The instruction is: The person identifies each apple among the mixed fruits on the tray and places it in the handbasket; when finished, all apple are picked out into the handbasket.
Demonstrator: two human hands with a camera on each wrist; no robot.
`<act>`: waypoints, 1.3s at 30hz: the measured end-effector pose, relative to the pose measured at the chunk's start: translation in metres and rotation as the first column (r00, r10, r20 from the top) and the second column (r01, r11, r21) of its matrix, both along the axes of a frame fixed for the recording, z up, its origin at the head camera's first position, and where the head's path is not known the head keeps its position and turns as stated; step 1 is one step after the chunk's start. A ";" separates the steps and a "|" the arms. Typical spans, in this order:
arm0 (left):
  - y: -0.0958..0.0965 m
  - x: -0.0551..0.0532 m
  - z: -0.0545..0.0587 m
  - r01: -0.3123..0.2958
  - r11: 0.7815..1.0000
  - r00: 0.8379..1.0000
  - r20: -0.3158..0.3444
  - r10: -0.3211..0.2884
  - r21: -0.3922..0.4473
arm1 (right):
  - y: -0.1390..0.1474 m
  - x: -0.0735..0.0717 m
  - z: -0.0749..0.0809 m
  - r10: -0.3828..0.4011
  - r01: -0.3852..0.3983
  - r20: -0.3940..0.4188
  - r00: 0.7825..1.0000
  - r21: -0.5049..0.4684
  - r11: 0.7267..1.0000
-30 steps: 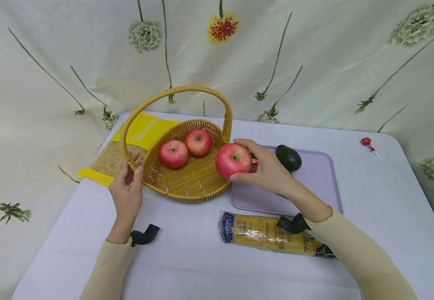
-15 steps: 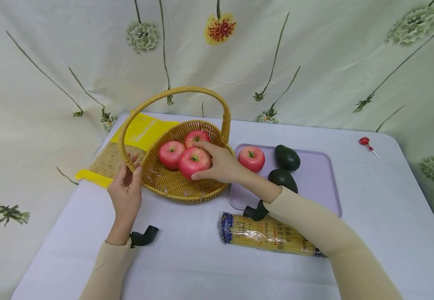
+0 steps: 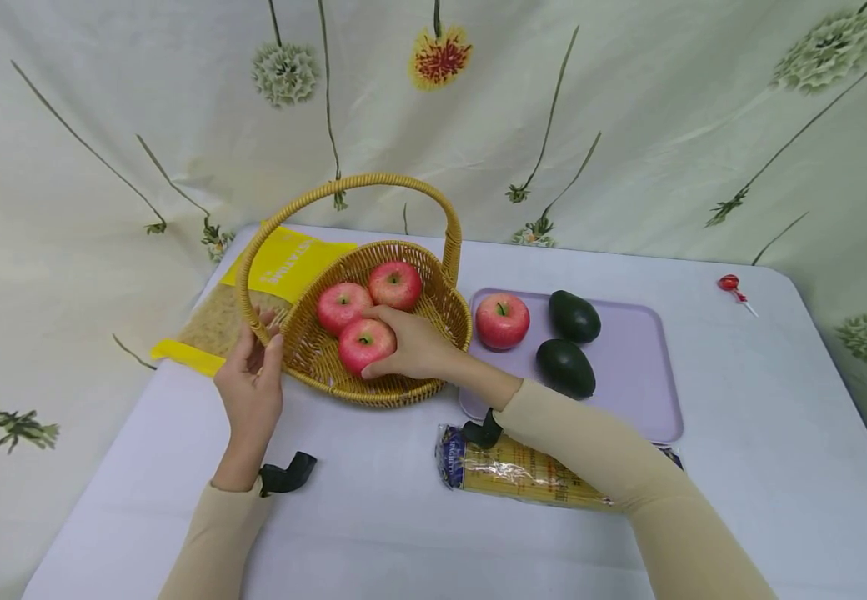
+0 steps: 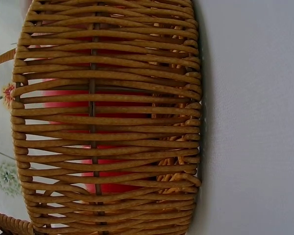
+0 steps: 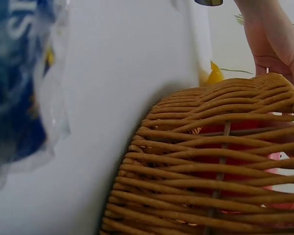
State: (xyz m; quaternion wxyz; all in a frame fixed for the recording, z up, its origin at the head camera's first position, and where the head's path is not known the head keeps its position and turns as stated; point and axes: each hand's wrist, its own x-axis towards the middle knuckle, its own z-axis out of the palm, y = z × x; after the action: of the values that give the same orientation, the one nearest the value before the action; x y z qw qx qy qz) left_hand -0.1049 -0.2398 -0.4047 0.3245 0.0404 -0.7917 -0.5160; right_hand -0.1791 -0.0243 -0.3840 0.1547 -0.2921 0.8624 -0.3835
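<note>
My left hand (image 3: 251, 383) grips the lower left end of the handle on a wicker basket (image 3: 373, 387). Inside the basket my right hand (image 3: 422, 346) holds a red apple (image 3: 366, 343), fingers behind it and thumb at its front. Two more apples lie behind it, one apple (image 3: 344, 307) at the left and another apple (image 3: 396, 285) towards the back. In the left wrist view the woven side (image 4: 108, 122) fills most of the picture, with red showing through its gaps. The right wrist view has the basket wall (image 5: 206, 171) close up; the right hand's fingers are hidden there.
Right of the basket a lilac tray (image 3: 636, 367) bears an apple (image 3: 503, 321) and two avocados (image 3: 574, 316). A spaghetti packet (image 3: 523, 471) lies in front, partly under the right sleeve. A yellow bag (image 3: 283, 267) is behind the basket's left side. A red lollipop (image 3: 730, 284) lies far right.
My right hand has carried the apple leftward from above the basket's right rim, down into the basket beside the other two. My left hand stays on the handle.
</note>
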 end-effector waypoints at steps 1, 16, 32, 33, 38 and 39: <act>0.000 0.000 0.000 0.000 1.000 1.000 0.001 0.000 -0.002 | -0.002 0.000 -0.001 0.005 -0.005 0.000 1.000 0.004 1.000; 0.001 -0.002 -0.001 0.000 1.000 1.000 -0.007 0.000 -0.008 | -0.012 -0.001 -0.004 0.070 -0.070 0.003 0.998 0.087 0.994; -0.001 -0.002 -0.001 0.011 1.000 1.000 -0.017 -0.011 -0.005 | 0.017 0.003 0.013 0.068 -0.068 -0.010 0.998 0.031 0.997; -0.001 -0.003 -0.002 0.009 1.000 1.000 -0.016 -0.009 -0.005 | 0.021 0.004 0.015 0.064 -0.064 -0.006 0.998 0.018 0.998; -0.002 -0.003 -0.003 0.005 1.000 1.000 -0.017 -0.005 -0.009 | 0.047 0.008 0.025 0.020 -0.018 0.033 0.999 -0.059 0.998; -0.002 -0.003 -0.003 0.005 1.000 1.000 -0.019 -0.005 -0.008 | 0.052 0.009 0.027 0.013 -0.009 0.045 0.999 -0.079 0.997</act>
State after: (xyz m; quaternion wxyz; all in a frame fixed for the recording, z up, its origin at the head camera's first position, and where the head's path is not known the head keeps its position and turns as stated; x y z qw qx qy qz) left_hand -0.1075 -0.2417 -0.4080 0.3308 0.0322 -0.7907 -0.5141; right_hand -0.1702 0.0275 -0.3569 0.1649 -0.2937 0.8413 -0.4228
